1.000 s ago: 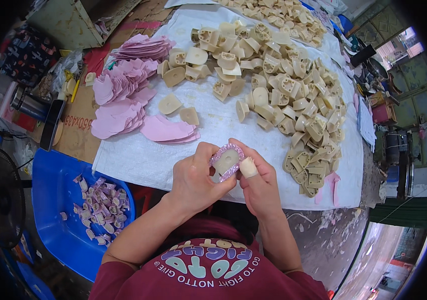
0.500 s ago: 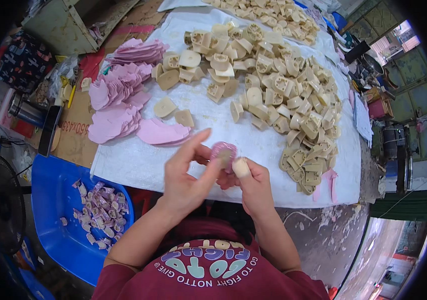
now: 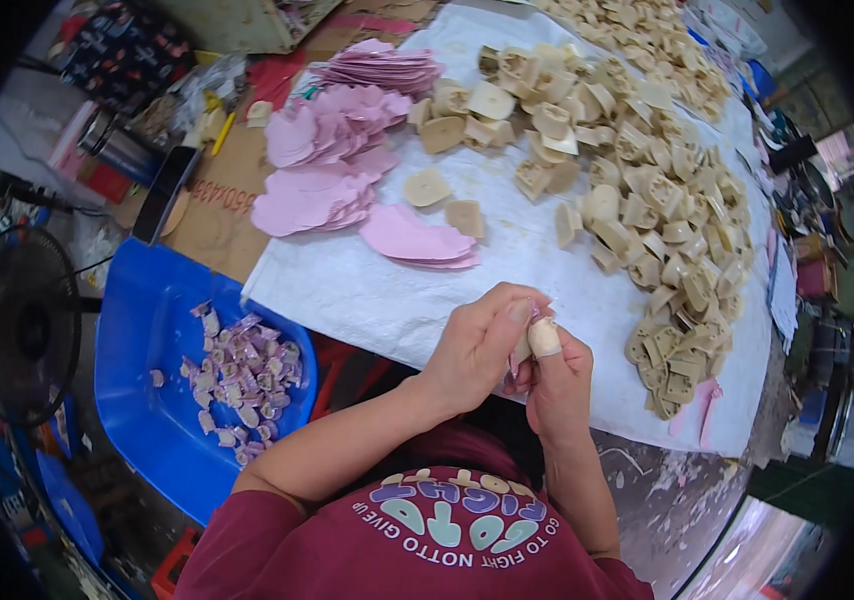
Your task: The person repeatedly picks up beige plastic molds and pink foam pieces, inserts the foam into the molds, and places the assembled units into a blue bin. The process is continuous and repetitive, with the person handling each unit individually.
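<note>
Close to the front edge of the white-covered table, both my hands hold a small shoe heel (image 3: 520, 352) covered in pink sheet. Only a sliver of it shows between my fingers. My left hand (image 3: 475, 345) is closed on it from the left, with thumb and bent fingers pressed at its top. From the right, my right hand (image 3: 561, 388) grips it, its thumb wearing a beige cover (image 3: 545, 338). Bare beige heels (image 3: 682, 215) lie heaped to the right, and two single ones sit beside a pink cut piece (image 3: 417, 238).
Stacks of pink pieces (image 3: 319, 198) lie at the left of the white cloth (image 3: 332, 290). A blue basin (image 3: 137, 375) at lower left holds many pink-covered heels (image 3: 247, 375). A phone (image 3: 165, 195), a steel flask (image 3: 122, 147) and a black fan (image 3: 22, 325) are farther left.
The view has turned, so the table appears shifted right. My left fingers, spread with the index raised before, have closed over the heel. Its face, visible earlier, is now mostly hidden.
</note>
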The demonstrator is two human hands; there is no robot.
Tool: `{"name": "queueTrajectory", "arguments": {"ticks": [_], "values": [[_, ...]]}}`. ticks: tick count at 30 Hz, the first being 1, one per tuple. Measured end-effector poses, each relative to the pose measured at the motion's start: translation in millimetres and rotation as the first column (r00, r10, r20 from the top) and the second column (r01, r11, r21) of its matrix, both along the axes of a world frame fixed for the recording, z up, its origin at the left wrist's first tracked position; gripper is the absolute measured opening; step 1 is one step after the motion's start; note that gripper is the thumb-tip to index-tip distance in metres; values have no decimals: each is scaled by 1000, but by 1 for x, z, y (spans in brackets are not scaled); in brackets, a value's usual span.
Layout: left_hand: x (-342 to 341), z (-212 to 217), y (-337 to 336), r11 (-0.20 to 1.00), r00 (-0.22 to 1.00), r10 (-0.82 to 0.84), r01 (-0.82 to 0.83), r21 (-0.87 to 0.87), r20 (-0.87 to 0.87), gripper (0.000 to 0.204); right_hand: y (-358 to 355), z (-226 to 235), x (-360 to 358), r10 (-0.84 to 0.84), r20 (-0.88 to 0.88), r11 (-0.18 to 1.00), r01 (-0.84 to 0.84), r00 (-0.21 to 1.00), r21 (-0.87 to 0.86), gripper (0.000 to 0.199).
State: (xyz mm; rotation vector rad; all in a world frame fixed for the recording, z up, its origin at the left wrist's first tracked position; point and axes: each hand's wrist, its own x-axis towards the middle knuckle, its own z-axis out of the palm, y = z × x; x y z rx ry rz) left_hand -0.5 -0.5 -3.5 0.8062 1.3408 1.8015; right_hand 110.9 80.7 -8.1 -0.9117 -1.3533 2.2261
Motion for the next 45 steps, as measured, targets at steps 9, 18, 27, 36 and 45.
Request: {"name": "queueTrajectory", "arguments": {"ticks": [9,18,27,36,45], "values": [[-24,2,-39,993,991,91,-83,-79,96,34,-20,3,-18,324,20,945,-324,946,45,35],[-94,-40,-235,393,455,97,-834,-386,-885,32,8,-2,-2,33,89,237,-94,996,967,37],[-21,32,-63,997,680,-69,16,-80,-730,55,14,2,9,6,-18,25,17,1000,1000,45],[-14,28,-45,982,807,-186,128,-142,-561,9,12,5,16,11,15,56,-16,1000,998,47],[-11,25,-45,969,934,-230,192,-156,-274,15,19,4,20,11,-36,55,35,999,998,50]]}}
